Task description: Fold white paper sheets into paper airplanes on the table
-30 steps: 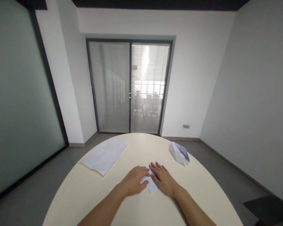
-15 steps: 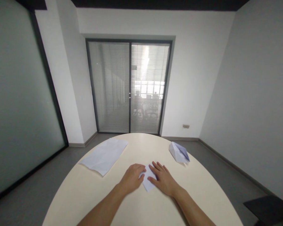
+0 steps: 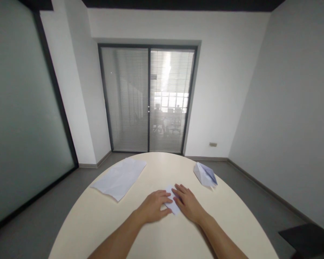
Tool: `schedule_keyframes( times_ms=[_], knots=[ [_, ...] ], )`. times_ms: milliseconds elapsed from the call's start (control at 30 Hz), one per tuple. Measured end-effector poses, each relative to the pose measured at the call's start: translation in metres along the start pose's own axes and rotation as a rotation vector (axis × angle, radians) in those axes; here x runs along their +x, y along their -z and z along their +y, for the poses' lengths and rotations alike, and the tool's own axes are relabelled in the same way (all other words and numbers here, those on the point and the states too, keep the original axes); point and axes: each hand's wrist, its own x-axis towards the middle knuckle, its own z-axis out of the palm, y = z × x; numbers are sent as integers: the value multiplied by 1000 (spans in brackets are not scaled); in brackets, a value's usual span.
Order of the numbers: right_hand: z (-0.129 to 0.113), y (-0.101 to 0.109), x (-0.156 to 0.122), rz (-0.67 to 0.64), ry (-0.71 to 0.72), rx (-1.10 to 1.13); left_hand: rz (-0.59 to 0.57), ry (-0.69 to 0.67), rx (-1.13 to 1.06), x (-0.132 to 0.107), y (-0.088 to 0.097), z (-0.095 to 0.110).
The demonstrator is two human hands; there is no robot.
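Lying at far left on a round, cream counter, a large white sheet shows faint creases. Next come the person's 2 bare hands, palms down. The left hand is loosely open, its thumb apart from bent fingers that rest on a small white paper. That paper lies on the counter between the hands, partly covered by both. The right hand, fingers stretched out, covers its right side. As I judge it, pressing works best with the left fingertips steadying the edge and the right smoothing evenly. Farther right, near the counter's rim, sits a folded paper shape. I can read no writing or brand anywhere.
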Motion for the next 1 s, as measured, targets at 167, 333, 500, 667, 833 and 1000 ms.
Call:
schedule_keyframes(
  times_ms=[167,333,500,667,833,1000],
  knots=[
    [-3,4,-2,-91,95,66,66,58,38,1,-1,-2],
    [-8,13,-6,-144,165,104,83,107,38,0,1,-3],
    [-10,20,-9,-150,173,117,56,150,18,1,4,-2],
    [-7,17,-9,-61,183,151,80,173,-25,0,4,-5],
    [-5,16,-5,37,191,203,77,189,-76,1,8,-9],
    [-3,17,-5,58,170,217,87,213,-51,4,8,-10]
  ],
)
